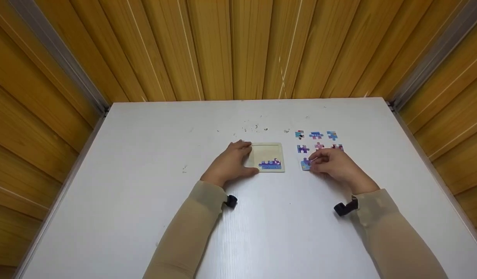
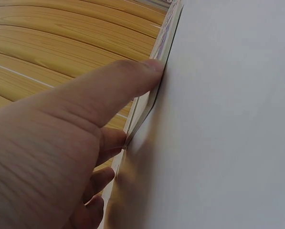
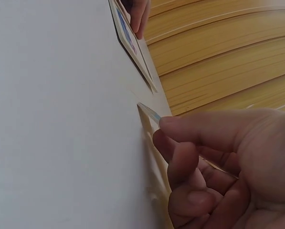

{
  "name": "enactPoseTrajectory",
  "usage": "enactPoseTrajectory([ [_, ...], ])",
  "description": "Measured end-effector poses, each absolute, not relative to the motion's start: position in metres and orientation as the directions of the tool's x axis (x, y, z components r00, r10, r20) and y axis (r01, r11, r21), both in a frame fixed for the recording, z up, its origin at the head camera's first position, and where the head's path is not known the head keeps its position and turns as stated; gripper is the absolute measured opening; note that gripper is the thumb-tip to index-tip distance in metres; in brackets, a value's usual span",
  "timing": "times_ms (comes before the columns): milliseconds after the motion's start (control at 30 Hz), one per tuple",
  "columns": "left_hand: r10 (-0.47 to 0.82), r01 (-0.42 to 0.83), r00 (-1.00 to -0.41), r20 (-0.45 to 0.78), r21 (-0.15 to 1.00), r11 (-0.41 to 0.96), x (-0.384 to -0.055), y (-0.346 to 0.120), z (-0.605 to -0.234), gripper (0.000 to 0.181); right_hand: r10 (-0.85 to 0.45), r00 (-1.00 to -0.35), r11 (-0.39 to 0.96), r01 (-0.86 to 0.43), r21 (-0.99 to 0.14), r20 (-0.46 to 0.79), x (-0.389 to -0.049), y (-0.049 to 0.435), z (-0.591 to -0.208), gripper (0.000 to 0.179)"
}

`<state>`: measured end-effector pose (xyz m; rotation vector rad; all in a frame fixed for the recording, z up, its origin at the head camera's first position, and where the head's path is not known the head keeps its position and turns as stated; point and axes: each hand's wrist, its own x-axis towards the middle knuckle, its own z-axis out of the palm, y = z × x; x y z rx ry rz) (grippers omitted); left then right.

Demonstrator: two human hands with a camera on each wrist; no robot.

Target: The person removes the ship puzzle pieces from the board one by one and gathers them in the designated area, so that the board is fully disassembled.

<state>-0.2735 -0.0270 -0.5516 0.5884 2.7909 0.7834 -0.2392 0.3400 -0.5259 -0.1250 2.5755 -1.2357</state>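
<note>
Puzzle pieces (image 1: 315,135) in 2 rows, right hand (image 1: 336,166) partly in front, slatted wall (image 1: 248,46) beyond

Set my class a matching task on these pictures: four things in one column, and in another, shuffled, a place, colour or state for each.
1. Left hand
2. Right hand
3. Puzzle tray
4. Tabletop

A. Pinches a jigsaw piece
B. White
C. At the tray's left side
D. Partly filled

Pairs: 1-C, 2-A, 3-D, 4-B
</note>
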Motion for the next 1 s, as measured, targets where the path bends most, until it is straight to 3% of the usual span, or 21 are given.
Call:
enactPoseTrajectory([
  [1000,0.428,0.326,-0.901,-0.064,0.549,0.770,-0.2741,-0.0282,-0.5503,0.093,-0.176,-0.958,0.703,0.039,-0.710,-0.227,-0.2401,0.3415,-0.5280,0.033],
])
